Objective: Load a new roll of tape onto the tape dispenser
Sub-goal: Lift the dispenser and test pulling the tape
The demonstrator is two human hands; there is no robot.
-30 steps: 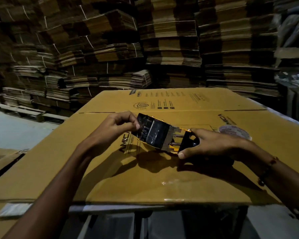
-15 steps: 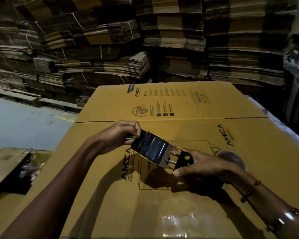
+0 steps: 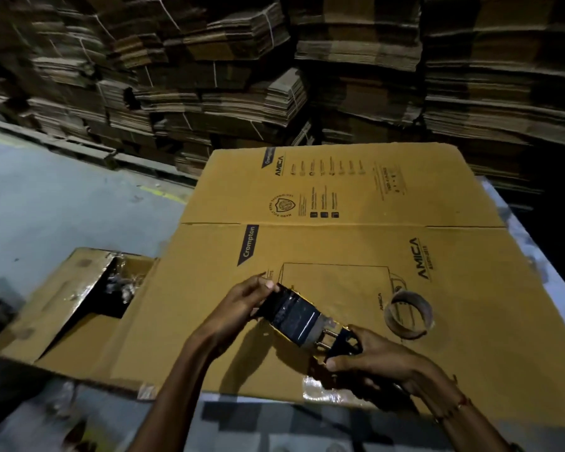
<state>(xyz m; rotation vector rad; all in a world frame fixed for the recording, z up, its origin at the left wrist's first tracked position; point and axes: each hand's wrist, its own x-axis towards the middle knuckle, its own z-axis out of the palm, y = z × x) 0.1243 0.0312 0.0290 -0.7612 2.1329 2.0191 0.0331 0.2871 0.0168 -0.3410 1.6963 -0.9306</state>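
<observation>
— Where's the tape dispenser (image 3: 302, 324)?

— In both your hands, held just above the flattened carton (image 3: 356, 246), near its front edge. Your left hand (image 3: 238, 308) pinches the dark tape end; your right hand (image 3: 372, 357) is closed around the handle end.

— And the roll?

— An empty-looking cardboard core (image 3: 409, 316) lies on the carton, just beyond your right hand.

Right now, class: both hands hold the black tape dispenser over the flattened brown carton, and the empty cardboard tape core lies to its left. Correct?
No. The head view shows the empty cardboard tape core to the right of the black tape dispenser, beyond the right hand. The left hand grips the other end.
</observation>
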